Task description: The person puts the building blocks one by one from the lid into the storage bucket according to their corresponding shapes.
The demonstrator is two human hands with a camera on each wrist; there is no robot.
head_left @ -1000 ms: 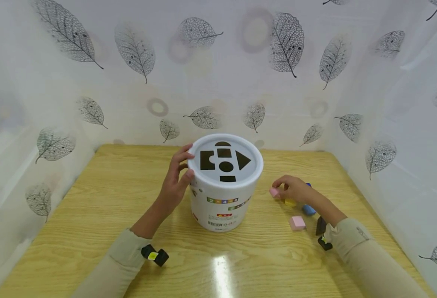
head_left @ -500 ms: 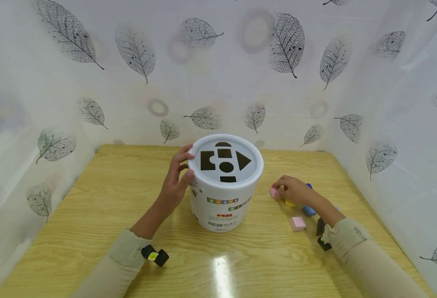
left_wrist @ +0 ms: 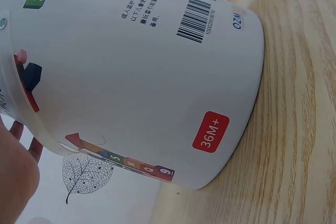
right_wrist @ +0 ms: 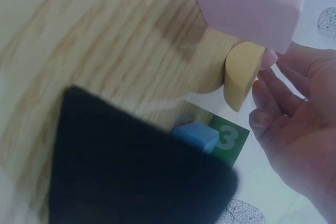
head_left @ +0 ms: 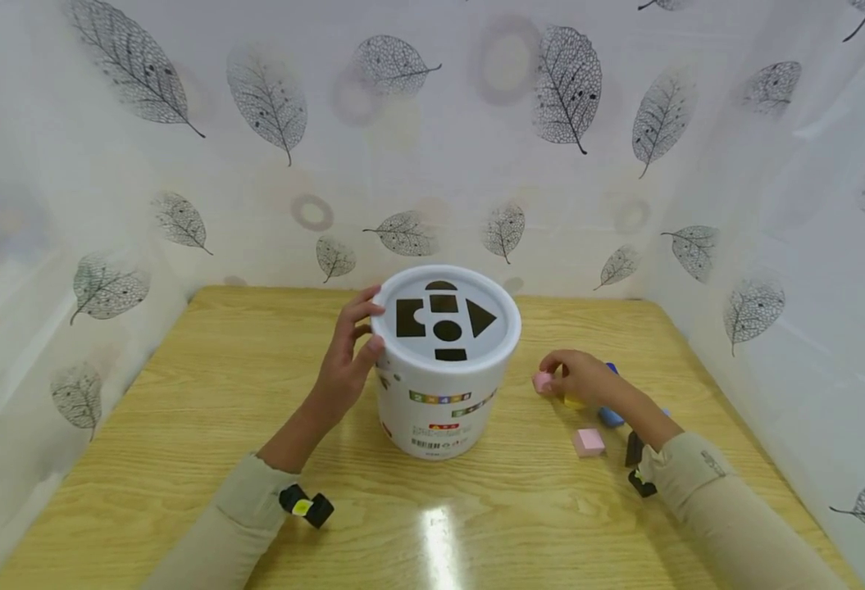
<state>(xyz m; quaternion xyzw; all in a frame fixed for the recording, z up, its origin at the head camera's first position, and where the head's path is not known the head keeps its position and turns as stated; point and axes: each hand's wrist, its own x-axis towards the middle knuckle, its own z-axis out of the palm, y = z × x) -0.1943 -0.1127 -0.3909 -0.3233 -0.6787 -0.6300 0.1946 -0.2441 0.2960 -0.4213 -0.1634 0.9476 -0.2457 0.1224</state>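
The pink block (head_left: pixel 542 382) is just right of the bucket, pinched between the fingertips of the right hand (head_left: pixel 580 375); whether it touches the table cannot be told. That hand is nearly closed, only the block's width parting thumb and fingers. The left hand (head_left: pixel 345 348) grips the rim of the bucket (head_left: pixel 435 410), its fingers curved over the edge and its thumb lower on the near side. The bucket stands upright, its lid (head_left: pixel 491 352) on, with six dark cutouts, among them a triangle and a circle. Beneath the right hand lies a half-round yellow block (right_wrist: pixel 242 74). Near it are a blue block (head_left: pixel 612 416) and a green block (right_wrist: pixel 230 139) marked 3. Closer to the person lie a pink cube (head_left: pixel 589 442) and a dark block (head_left: pixel 635 448). All rest on a wooden table (head_left: pixel 181 459), before a leaf-patterned sheet (head_left: pixel 432 164).
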